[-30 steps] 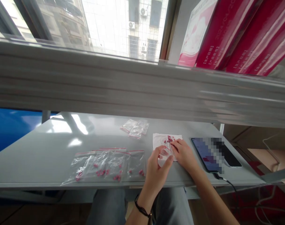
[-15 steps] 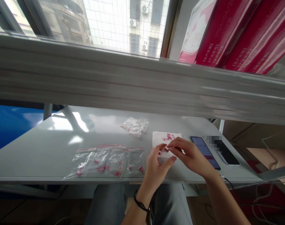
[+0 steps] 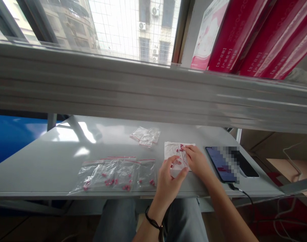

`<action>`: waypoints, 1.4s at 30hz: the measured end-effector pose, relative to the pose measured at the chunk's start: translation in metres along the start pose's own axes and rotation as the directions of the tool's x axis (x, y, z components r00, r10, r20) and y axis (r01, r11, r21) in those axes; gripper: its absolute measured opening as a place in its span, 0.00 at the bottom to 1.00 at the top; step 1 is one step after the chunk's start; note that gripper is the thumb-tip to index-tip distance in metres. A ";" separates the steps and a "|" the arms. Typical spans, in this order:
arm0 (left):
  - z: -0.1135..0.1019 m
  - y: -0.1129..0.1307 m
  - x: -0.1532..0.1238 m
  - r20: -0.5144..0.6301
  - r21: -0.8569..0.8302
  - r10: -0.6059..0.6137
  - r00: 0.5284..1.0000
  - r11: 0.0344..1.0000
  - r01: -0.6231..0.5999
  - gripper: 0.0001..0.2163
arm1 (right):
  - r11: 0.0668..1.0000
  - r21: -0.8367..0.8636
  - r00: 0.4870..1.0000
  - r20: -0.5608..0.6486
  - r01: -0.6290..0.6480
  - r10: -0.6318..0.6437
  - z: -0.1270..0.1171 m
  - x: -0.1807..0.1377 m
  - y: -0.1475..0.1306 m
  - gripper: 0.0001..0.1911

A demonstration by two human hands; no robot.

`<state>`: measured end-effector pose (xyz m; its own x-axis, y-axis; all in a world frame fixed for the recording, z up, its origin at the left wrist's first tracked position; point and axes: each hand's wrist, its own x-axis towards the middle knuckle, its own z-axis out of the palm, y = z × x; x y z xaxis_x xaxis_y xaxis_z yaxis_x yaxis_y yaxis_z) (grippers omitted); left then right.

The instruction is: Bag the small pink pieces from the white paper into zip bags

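Observation:
My left hand curls around a small clear zip bag, its index finger and thumb at the two sides of the bag. Some red shows inside or under the clear plastic. Beneath lies a white paper sheet bearing a loose cluster of small pinkish-red beads. My right hand has its fingertips drawn together at the right side of these beads; whatever they pinch is hidden. Left of my hands, several clear zip bags with red edges lie overlapping, a few beads in each.
More flat clear bags lie farther back on the grey table. A phone with a cable and a second dark device sit at the right. A shelf beam crosses above, holding red boxes.
My right hand has moved from the bag beside my left fingers out to the beads on the paper. My left hand has stayed nearly in place, its thumb and index finger slightly shifted.

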<state>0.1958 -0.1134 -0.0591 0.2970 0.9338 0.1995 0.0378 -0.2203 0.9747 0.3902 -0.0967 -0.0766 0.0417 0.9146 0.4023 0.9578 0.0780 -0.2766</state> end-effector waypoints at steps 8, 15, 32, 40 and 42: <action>0.000 0.000 0.002 -0.001 -0.017 0.025 1.000 1.000 -0.025 0.15 | 0.991 -0.127 0.991 0.130 0.047 -0.030 0.002 0.007 -0.012 0.17; -0.001 0.000 0.000 -0.013 -0.014 0.029 1.000 0.999 -0.029 0.15 | 0.985 -0.161 0.988 0.152 0.062 -0.037 0.001 0.018 -0.012 0.14; -0.001 0.002 0.001 -0.024 -0.038 0.028 0.999 0.999 -0.029 0.16 | 0.816 0.577 0.986 0.151 -0.032 -0.069 -0.086 0.003 -0.050 0.09; -0.002 0.004 0.004 0.002 -0.084 0.005 1.000 0.996 -0.005 0.17 | 0.758 0.649 0.985 0.165 -0.070 -0.051 -0.087 -0.019 -0.047 0.12; -0.005 0.007 -0.001 0.089 -0.214 -0.042 0.995 0.975 0.061 0.17 | 0.760 0.648 0.989 0.138 -0.046 -0.058 -0.089 -0.029 -0.045 0.13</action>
<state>0.1911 -0.1142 -0.0516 0.3786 0.9136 0.1483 -0.1493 -0.0979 0.9839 0.3711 -0.1624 0.0017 -0.0538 0.9545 0.2932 0.5418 0.2746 -0.7944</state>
